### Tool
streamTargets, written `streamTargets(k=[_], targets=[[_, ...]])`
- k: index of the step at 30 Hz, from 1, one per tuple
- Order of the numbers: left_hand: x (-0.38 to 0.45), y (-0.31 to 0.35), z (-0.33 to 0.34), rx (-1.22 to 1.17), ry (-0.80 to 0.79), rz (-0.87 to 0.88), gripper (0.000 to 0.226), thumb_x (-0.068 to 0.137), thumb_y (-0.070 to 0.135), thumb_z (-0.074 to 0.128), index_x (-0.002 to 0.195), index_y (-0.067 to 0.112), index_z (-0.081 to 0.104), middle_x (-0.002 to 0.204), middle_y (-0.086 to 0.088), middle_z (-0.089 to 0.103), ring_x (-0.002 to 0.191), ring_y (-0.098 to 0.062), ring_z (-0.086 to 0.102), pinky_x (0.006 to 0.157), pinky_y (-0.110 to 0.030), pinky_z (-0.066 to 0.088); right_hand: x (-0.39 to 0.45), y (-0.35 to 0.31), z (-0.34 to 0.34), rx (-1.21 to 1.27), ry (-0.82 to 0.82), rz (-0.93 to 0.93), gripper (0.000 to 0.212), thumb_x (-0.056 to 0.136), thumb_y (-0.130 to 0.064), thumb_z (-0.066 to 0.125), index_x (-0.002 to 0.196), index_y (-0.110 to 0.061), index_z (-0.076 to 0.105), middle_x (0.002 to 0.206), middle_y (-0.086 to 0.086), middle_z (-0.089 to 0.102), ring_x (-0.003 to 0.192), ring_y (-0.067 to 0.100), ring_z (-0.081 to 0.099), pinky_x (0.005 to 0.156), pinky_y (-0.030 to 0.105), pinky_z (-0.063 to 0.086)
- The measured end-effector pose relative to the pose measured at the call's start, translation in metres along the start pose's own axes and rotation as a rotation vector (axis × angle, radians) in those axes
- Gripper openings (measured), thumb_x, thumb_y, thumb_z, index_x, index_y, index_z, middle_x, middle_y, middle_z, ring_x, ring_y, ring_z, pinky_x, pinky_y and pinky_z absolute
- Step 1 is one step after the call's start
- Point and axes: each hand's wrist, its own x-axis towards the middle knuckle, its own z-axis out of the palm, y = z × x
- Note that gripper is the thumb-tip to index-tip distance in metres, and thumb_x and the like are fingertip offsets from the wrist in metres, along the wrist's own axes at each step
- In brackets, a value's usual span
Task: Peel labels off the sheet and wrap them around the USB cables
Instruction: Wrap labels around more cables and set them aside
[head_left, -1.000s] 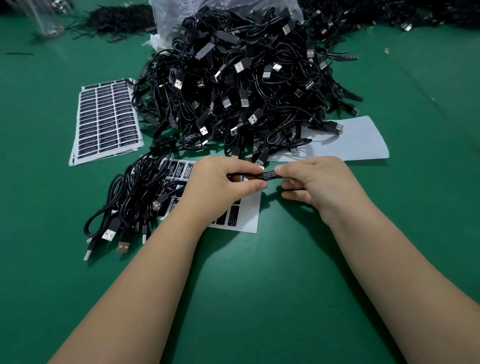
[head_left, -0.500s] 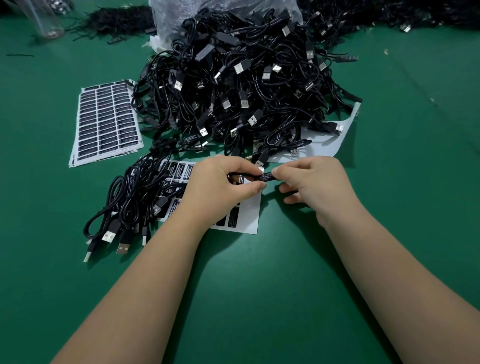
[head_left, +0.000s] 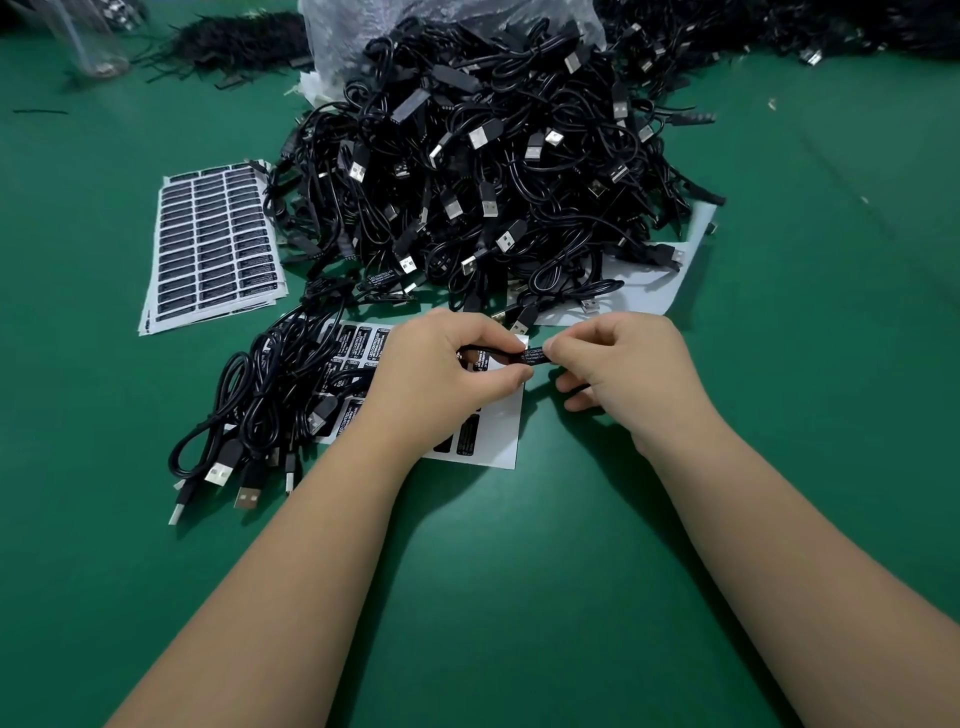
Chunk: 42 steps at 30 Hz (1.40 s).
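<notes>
Head view. Green table (head_left: 519, 597) across whole frame.

Left hand (head_left: 441, 374) at centre, fingers curled, thumb and forefinger pinching a thin black cable (head_left: 488, 351) just above the partly used sheet (head_left: 498, 431). Right hand (head_left: 623, 369) at 3 o'clock of the left, close beside but not touching; thumb and forefinger clamped on a black label (head_left: 535, 356) with white print, set on the same cable. Lower fingers of right hand loosely bent, free of the table. Cannot tell how far round the cable the label goes. Both forearms entering from 6 o'clock.

Partly used sheet flat on table under the left hand, white backing bare at its 3 o'clock side, a few black labels left at 9 o'clock and 6 o'clock.

Small cable bundle (head_left: 260, 410) at 9 o'clock of the left hand, lying partly over the sheet's edge, USB plugs pointing toward 7 o'clock.

Full sheets (head_left: 213, 239) stacked at 10 o'clock, well apart from the hands, rows of black labels intact.

Big cable pile (head_left: 493, 182) at 12 o'clock, spilling from a clear bag (head_left: 332, 57). Bare white sheet (head_left: 644, 291) under the pile's 4 o'clock edge, one corner curled up.

More black cables (head_left: 779, 31) at 1 o'clock along far edge. Loose black strips (head_left: 234, 41) at 11 o'clock.
</notes>
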Motion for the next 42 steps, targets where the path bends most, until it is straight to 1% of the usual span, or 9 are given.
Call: streamTargets(k=[3, 7, 14, 19, 24, 29, 33, 38, 42], targets=[[0.000, 0.000, 0.001, 0.010, 0.003, -0.003, 0.030, 0.071, 0.024, 0.082, 0.076, 0.046, 0.063, 0.075, 0.045, 0.055, 0.072, 0.003, 0.052, 0.064, -0.008, 0.039, 0.000, 0.001, 0.001, 0.004, -0.001, -0.022, 0.024, 0.078, -0.013, 0.068, 0.057, -0.024, 0.067, 0.051, -0.006, 0.064, 0.049, 0.012, 0.064, 0.061, 0.042, 0.060], [0.000, -0.001, 0.001, -0.014, 0.021, -0.006, 0.029, 0.071, 0.022, 0.083, 0.077, 0.044, 0.064, 0.075, 0.043, 0.057, 0.070, 0.008, 0.053, 0.065, -0.008, 0.040, 0.001, 0.001, 0.001, 0.047, -0.001, -0.080, 0.015, 0.080, -0.010, 0.069, 0.068, -0.020, 0.066, 0.054, -0.007, 0.066, 0.053, 0.009, 0.065, 0.060, 0.029, 0.057], [-0.001, 0.000, 0.000, -0.070, 0.050, -0.011, 0.026, 0.072, 0.020, 0.083, 0.078, 0.039, 0.066, 0.073, 0.033, 0.063, 0.073, 0.005, 0.057, 0.068, -0.014, 0.046, -0.002, 0.001, -0.001, 0.094, 0.018, -0.187, 0.016, 0.081, -0.013, 0.071, 0.072, -0.025, 0.065, 0.062, -0.008, 0.068, 0.057, 0.011, 0.067, 0.060, 0.025, 0.056], [-0.001, 0.003, -0.001, -0.038, 0.041, -0.003, 0.029, 0.072, 0.022, 0.082, 0.077, 0.043, 0.063, 0.077, 0.038, 0.061, 0.074, 0.002, 0.056, 0.070, -0.017, 0.048, -0.002, -0.001, -0.003, 0.189, 0.020, -0.169, 0.021, 0.084, -0.007, 0.068, 0.086, -0.022, 0.053, 0.063, -0.008, 0.067, 0.054, 0.013, 0.066, 0.059, 0.031, 0.058], [-0.002, 0.007, -0.001, -0.049, 0.067, -0.010, 0.027, 0.073, 0.023, 0.082, 0.077, 0.042, 0.063, 0.077, 0.035, 0.063, 0.073, 0.004, 0.057, 0.067, -0.013, 0.046, -0.004, -0.006, -0.005, 0.367, -0.016, -0.147, 0.013, 0.090, -0.011, 0.061, 0.098, -0.021, 0.059, 0.064, -0.007, 0.068, 0.057, 0.012, 0.066, 0.056, 0.025, 0.055], [-0.005, 0.015, 0.001, -0.017, 0.115, 0.036, 0.021, 0.075, 0.030, 0.079, 0.077, 0.045, 0.065, 0.077, 0.039, 0.060, 0.077, 0.006, 0.056, 0.068, -0.010, 0.042, -0.009, -0.002, 0.000, 0.091, -0.059, -0.310, 0.025, 0.078, -0.020, 0.076, 0.094, -0.035, 0.065, 0.077, -0.012, 0.066, 0.071, 0.008, 0.064, 0.065, 0.022, 0.055], [-0.007, 0.016, 0.001, -0.021, 0.129, 0.021, 0.016, 0.072, 0.029, 0.082, 0.084, 0.034, 0.073, 0.071, 0.029, 0.063, 0.077, -0.003, 0.059, 0.070, -0.016, 0.047, -0.007, -0.006, -0.006, 0.105, -0.033, -0.353, 0.020, 0.081, -0.016, 0.074, 0.088, -0.034, 0.068, 0.065, -0.015, 0.068, 0.056, 0.004, 0.062, 0.059, 0.014, 0.049], [-0.006, 0.017, -0.002, -0.160, 0.135, -0.045, 0.027, 0.072, 0.029, 0.081, 0.080, 0.049, 0.065, 0.083, 0.026, 0.068, 0.079, 0.000, 0.062, 0.073, -0.016, 0.050, -0.005, -0.008, -0.017, 0.371, -0.166, -0.307, 0.016, 0.090, -0.012, 0.062, 0.094, -0.022, 0.073, 0.068, -0.002, 0.068, 0.061, 0.012, 0.064, 0.064, 0.026, 0.055], [-0.007, 0.019, -0.003, -0.148, 0.134, -0.067, 0.026, 0.075, 0.032, 0.079, 0.085, 0.050, 0.064, 0.082, 0.030, 0.067, 0.086, 0.005, 0.063, 0.078, -0.012, 0.048, -0.006, -0.009, -0.016, 0.424, -0.236, -0.309, 0.028, 0.085, 0.000, 0.063, 0.103, -0.020, 0.069, 0.072, -0.005, 0.069, 0.064, 0.012, 0.065, 0.066, 0.024, 0.055]])
